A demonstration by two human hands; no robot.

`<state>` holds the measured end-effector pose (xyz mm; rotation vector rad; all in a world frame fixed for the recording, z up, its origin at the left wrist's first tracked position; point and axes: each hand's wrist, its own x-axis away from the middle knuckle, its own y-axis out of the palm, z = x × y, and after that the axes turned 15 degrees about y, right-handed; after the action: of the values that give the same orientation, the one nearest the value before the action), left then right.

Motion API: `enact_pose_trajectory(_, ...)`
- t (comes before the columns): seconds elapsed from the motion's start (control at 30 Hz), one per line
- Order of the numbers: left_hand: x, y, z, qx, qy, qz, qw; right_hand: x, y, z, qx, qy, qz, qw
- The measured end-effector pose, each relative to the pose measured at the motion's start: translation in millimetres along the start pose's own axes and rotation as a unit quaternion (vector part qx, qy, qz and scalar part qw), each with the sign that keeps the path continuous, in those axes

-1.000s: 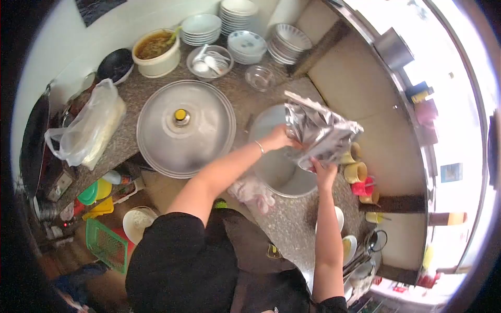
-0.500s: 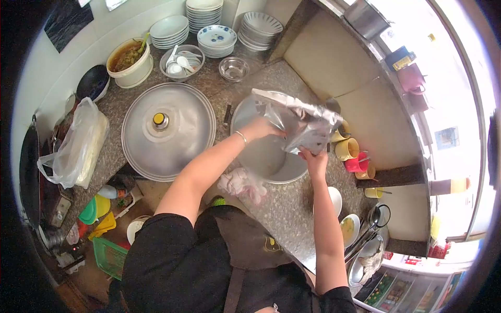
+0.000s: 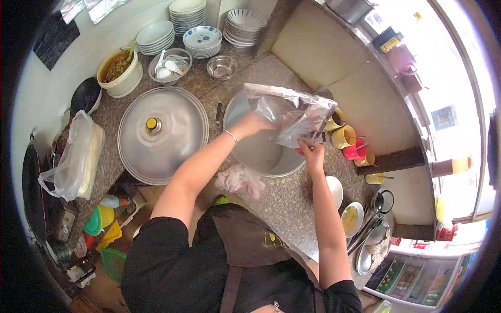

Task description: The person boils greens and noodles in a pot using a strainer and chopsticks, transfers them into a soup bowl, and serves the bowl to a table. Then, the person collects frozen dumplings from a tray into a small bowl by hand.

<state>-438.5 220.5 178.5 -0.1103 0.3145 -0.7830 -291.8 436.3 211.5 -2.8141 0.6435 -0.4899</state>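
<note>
Over the large metal pot (image 3: 248, 153) I have a shiny silver plastic bag (image 3: 305, 116), partly see-through and crumpled. My right hand (image 3: 313, 155) pinches its lower right edge, thumb and fingers closed on the plastic. At the bag's left side is my left hand (image 3: 254, 125), closed on the plastic, with its fingertips partly hidden by the film. The bag covers the right part of the pot's opening. Left of the pot lies a big round metal lid (image 3: 172, 138) with a yellow-topped knob. A pinkish cloth (image 3: 241, 181) rests on the counter in front of the pot.
Stacked bowls (image 3: 202, 40), a bowl of white spoons (image 3: 169, 68) and a tub of brown food (image 3: 122, 78) stand behind. Yellow and red cups (image 3: 343, 136) line the right wall. Bowls (image 3: 353, 219) and ladles (image 3: 383, 202) lie at front right; a bagged item (image 3: 78, 156) is left.
Both hands and the bag have shifted slightly left in view, along with the surroundings, as the view tilts a little. The left hand stays beside the bag; the right still grips it.
</note>
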Motion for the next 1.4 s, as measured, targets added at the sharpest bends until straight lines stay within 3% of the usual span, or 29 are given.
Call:
enact_pose_trajectory(0.07,2,8,2,0.022,0.050,0.108,0.993,-5,0,7,-0.026,0.015,-0.041,0.999)
enact_pose_trajectory(0.1,0,6,3,0.021,0.052,0.104,0.993,-6,-3,11,-0.028,0.014,-0.037,0.999)
enact_pose_trajectory(0.17,-3,-3,-11,0.026,0.197,0.022,0.980,4,0,-6,-0.011,0.000,0.007,1.000)
enact_pose_trajectory(0.2,-7,1,-56,0.137,0.158,0.052,0.977,3,-2,-4,-0.015,-0.003,0.015,1.000)
enact_pose_trajectory(0.27,9,-15,-25,0.222,0.015,0.150,0.963,0,-9,6,-0.022,-0.034,0.100,0.994)
enact_pose_trajectory(0.37,13,-36,-16,0.216,0.037,0.178,0.959,-2,-20,23,0.046,0.002,0.170,0.984)
enact_pose_trajectory(0.4,16,-38,-6,0.201,0.043,0.210,0.956,-4,-20,28,0.042,-0.051,0.207,0.976)
enact_pose_trajectory(0.43,18,-39,2,0.185,0.053,0.241,0.951,-2,-16,29,0.020,-0.020,0.211,0.977)
enact_pose_trajectory(0.47,18,-37,-3,0.161,0.062,0.243,0.955,0,-12,27,-0.006,0.005,0.218,0.976)
enact_pose_trajectory(0.53,17,-24,5,0.136,0.090,0.249,0.955,-6,-12,45,0.244,0.003,0.197,0.950)
enact_pose_trajectory(0.57,19,-17,-9,0.059,0.104,0.239,0.964,-2,-5,53,0.228,-0.049,0.233,0.944)
enact_pose_trajectory(0.6,25,-8,9,0.106,0.038,0.216,0.970,6,1,48,0.146,-0.010,0.241,0.959)
enact_pose_trajectory(0.67,30,10,2,0.057,0.015,0.137,0.989,20,9,39,0.119,-0.037,0.240,0.963)
enact_pose_trajectory(0.73,38,40,8,0.050,0.011,0.129,0.990,17,20,42,0.171,0.009,0.202,0.964)
enact_pose_trajectory(0.8,36,61,5,0.055,0.021,0.131,0.990,33,32,29,0.105,-0.012,0.196,0.975)
enact_pose_trajectory(0.87,25,72,0,-0.020,0.181,0.132,0.974,39,44,29,0.077,-0.041,0.172,0.981)
enact_pose_trajectory(0.9,26,75,-4,-0.021,0.187,0.124,0.974,42,49,32,0.060,-0.068,0.134,0.987)
enact_pose_trajectory(0.97,26,78,-5,0.083,0.072,0.122,0.986,49,53,29,0.038,-0.036,0.110,0.993)
enact_pose_trajectory(1.1,21,85,-8,0.077,0.081,0.152,0.982,59,46,14,0.022,0.031,0.060,0.997)
enact_pose_trajectory(1.17,17,88,-33,0.049,0.134,0.182,0.973,53,43,21,0.040,0.025,0.047,0.998)
enact_pose_trajectory(1.23,18,86,-40,0.025,0.126,0.196,0.972,50,42,29,0.063,0.019,0.033,0.997)
enact_pose_trajectory(1.33,24,80,20,-0.030,0.090,0.217,0.971,60,28,19,0.004,-0.030,-0.048,0.998)
enact_pose_trajectory(1.37,26,79,42,-0.063,0.061,0.221,0.971,81,12,-13,-0.024,0.000,-0.105,0.994)
enact_pose_trajectory(1.4,24,75,41,-0.002,0.072,0.247,0.966,92,0,-30,-0.050,0.028,-0.163,0.985)
